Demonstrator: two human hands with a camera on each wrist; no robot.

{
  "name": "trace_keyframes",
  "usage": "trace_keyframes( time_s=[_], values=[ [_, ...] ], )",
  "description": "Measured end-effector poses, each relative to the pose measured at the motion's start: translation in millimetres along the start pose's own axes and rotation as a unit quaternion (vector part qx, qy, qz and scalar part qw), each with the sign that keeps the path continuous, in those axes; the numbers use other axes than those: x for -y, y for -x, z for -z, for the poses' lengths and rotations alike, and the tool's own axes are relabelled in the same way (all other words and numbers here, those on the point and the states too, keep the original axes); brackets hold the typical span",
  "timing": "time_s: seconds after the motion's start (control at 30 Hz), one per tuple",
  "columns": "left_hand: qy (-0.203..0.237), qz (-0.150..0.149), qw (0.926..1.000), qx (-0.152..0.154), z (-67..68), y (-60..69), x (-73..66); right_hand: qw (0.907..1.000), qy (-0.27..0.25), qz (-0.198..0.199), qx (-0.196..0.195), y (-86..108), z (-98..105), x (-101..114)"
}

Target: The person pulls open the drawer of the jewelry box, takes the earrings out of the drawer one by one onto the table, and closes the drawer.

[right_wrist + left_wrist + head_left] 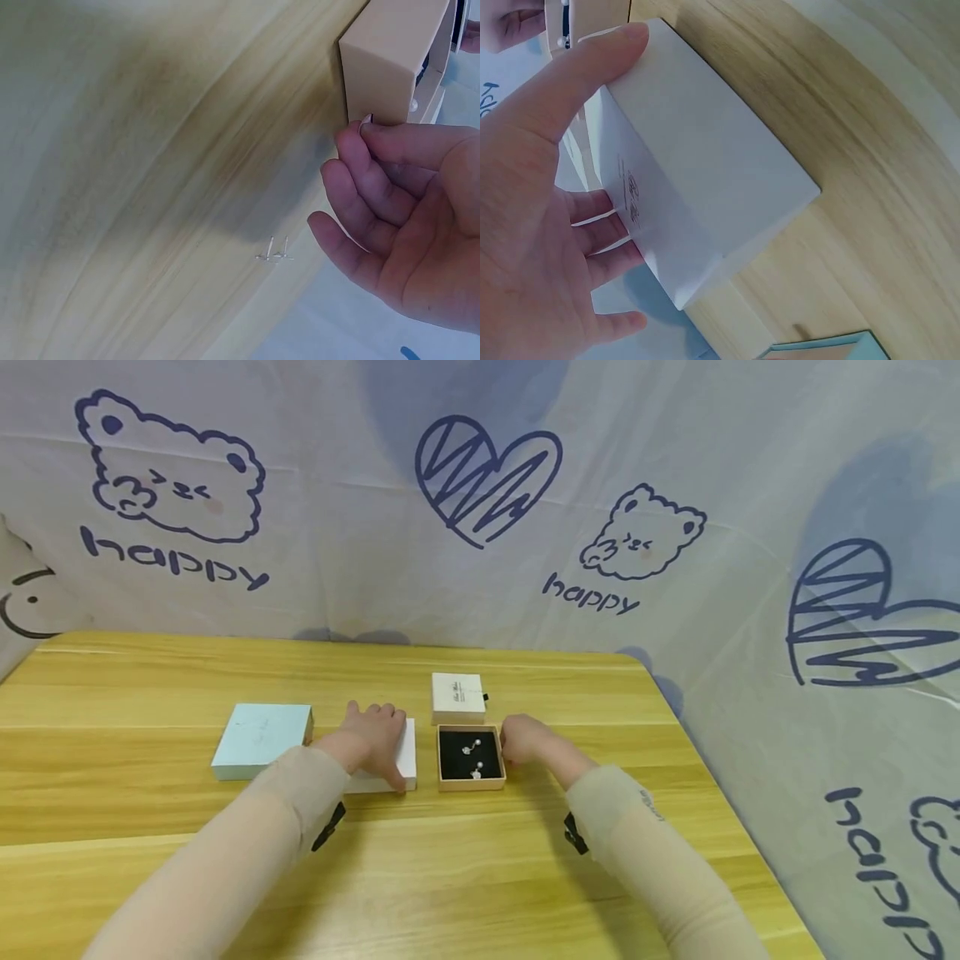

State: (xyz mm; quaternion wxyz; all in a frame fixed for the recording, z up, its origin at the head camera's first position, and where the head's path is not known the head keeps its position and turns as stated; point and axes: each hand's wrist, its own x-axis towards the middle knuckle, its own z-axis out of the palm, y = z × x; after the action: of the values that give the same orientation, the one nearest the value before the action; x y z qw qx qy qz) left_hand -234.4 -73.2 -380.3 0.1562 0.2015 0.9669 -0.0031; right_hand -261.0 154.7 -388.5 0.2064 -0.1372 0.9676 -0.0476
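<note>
My left hand [375,739] holds a white box sleeve [705,150], thumb on its near side and fingertips at the far edge. Printed lettering shows on its top in the left wrist view. Just right of it lies an open tan jewelry box tray [471,785] with a black insert holding a pair of pearl earrings [472,747]. At the tray's right side is my right hand [525,739]. Its thumb and index finger pinch at the tray wall [382,82], where a tiny dark bit, perhaps a pull tab, shows between them.
Behind the tray stands a closed white box [457,697] with a black tab. A light blue box [262,739] sits left of my left hand. Two small silver stud earrings [274,253] lie on the wooden table [420,877]. A printed cloth [337,468] hangs behind.
</note>
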Motion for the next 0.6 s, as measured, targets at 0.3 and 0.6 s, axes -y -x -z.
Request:
trace_keyframes(
  time_s=[0.3,0.6],
  values=[
    [-0.001,-0.002,1.0,0.006,-0.4,2.9,6.6,1.0,-0.007,0.006,0.0,-0.8,-3.7,8.2],
    [-0.002,-0.006,0.9999,0.013,2.3,7.0,7.9,0.9999,-0.012,0.004,0.002,-3.6,-5.1,14.6]
  ],
)
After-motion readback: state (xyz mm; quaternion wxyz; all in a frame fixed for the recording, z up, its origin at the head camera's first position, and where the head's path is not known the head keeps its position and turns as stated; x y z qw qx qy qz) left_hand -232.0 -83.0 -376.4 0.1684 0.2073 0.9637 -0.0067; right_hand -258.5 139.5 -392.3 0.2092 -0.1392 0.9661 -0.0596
